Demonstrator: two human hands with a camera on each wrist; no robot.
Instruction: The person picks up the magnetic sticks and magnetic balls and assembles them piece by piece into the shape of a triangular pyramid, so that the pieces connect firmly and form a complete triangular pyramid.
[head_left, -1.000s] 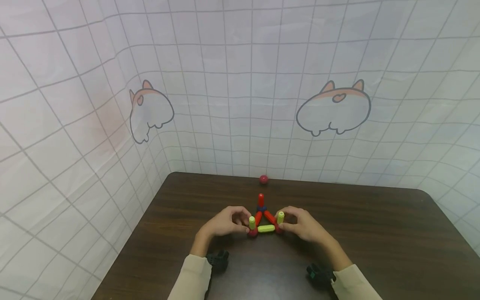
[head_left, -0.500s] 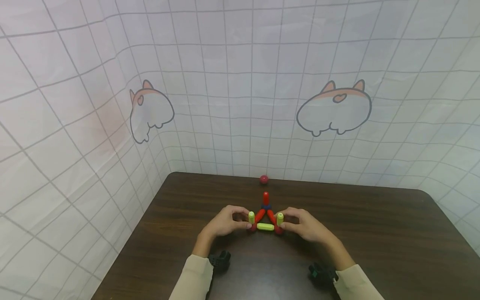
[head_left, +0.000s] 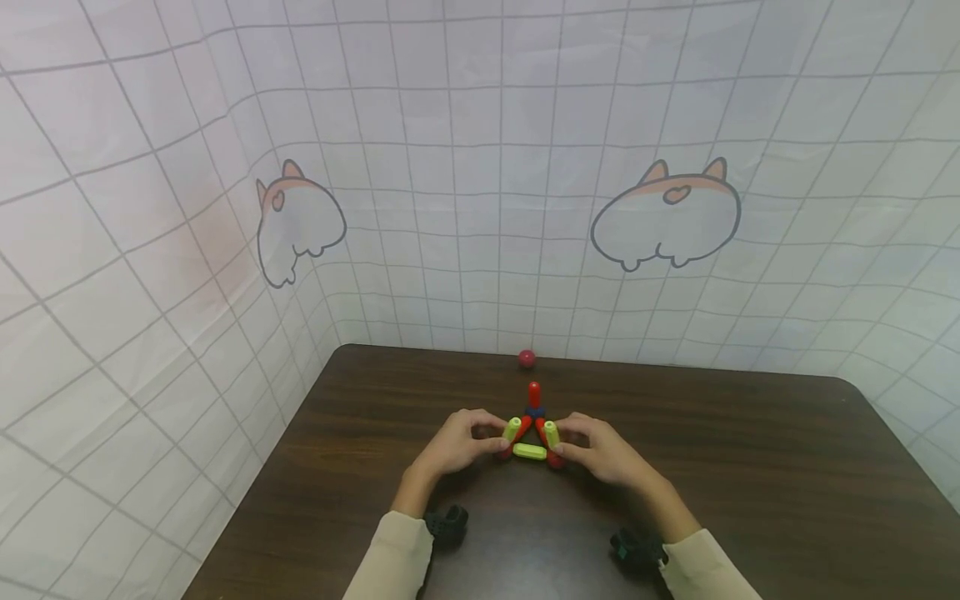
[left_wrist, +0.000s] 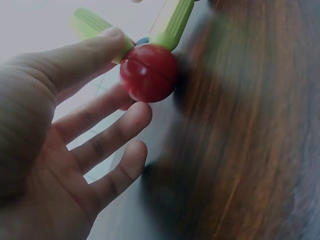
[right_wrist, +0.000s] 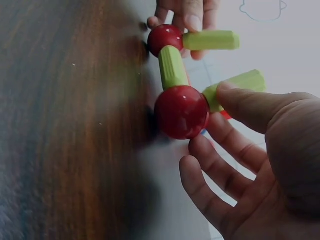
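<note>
A triangle of toy building rods and balls stands on the table between the hands. My left hand (head_left: 461,442) pinches a yellow-green rod (head_left: 513,428) between thumb and fingers, just above a red ball (left_wrist: 150,72). Likewise, my right hand (head_left: 606,450) pinches a second yellow-green rod (right_wrist: 245,82), set in another red ball (right_wrist: 181,112). Both held rods lean inward toward each other. A third yellow-green rod (head_left: 530,452) joins the two balls along the near side. Two red rods (head_left: 541,429) run back to a blue ball (head_left: 535,412), which carries an upright red rod (head_left: 534,393).
A loose red ball (head_left: 527,358) lies near the back edge of the dark wooden table (head_left: 712,467). Behind it hangs a white gridded cloth (head_left: 480,208) with cartoon animal prints, which also runs along the left side.
The triangle has turned, its blue-ball corner shifting right. The two held yellow-green rods went from upright to leaning inward, and the left hand moved slightly right.
</note>
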